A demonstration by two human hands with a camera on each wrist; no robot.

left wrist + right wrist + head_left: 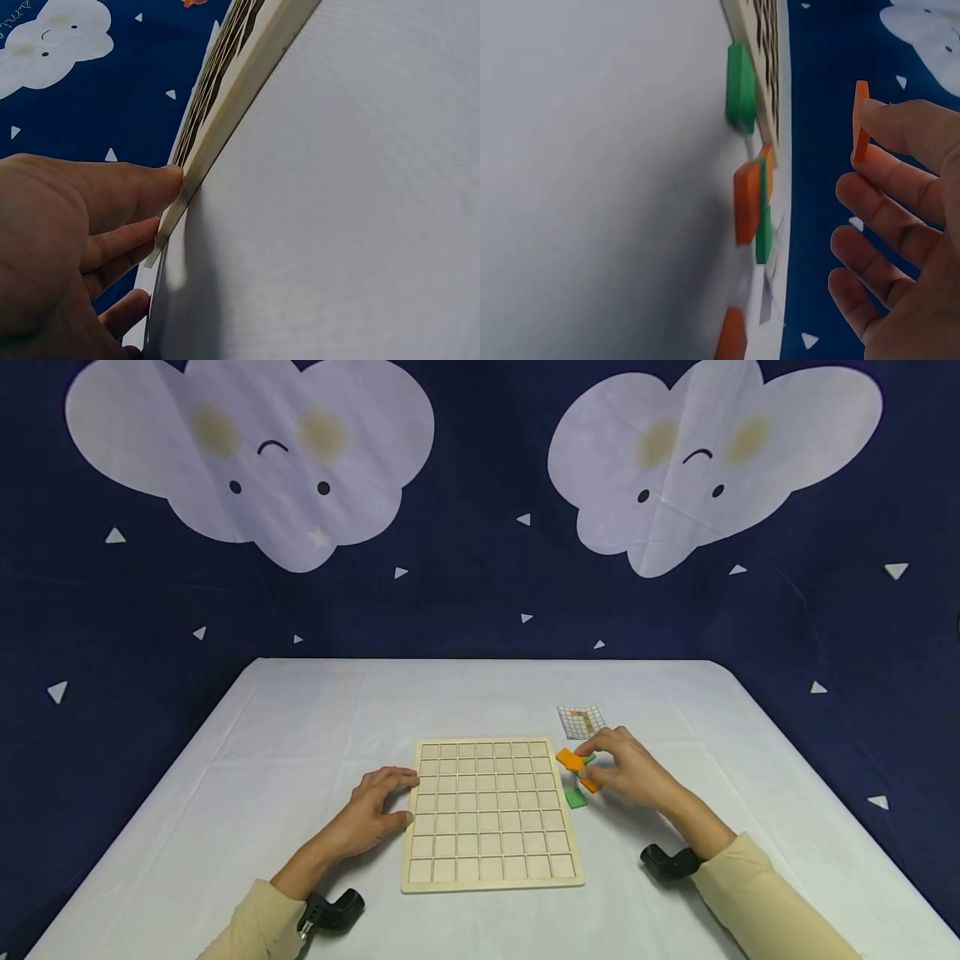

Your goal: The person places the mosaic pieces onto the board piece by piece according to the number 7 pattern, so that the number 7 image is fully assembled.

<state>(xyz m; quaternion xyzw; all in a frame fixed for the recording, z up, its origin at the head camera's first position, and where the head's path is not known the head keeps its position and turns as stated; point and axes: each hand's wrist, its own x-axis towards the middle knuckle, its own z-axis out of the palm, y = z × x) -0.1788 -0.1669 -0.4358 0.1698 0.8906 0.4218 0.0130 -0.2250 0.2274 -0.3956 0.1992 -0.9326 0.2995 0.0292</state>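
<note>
A wooden grid board with bare square cells lies flat in front of me. My left hand rests along its left side, and in the left wrist view the thumb touches the board's edge. Beyond the right side of the board, my right hand pinches an orange tile between thumb and index finger, raised over the table. Below and around it lie a green tile, an orange tile and other tiles, partly hidden by the hand.
A small printed card with a coloured grid pattern lies behind the right hand. White cloth covers the table, and a dark blue backdrop with clouds stands behind it. A black device sits at each wrist.
</note>
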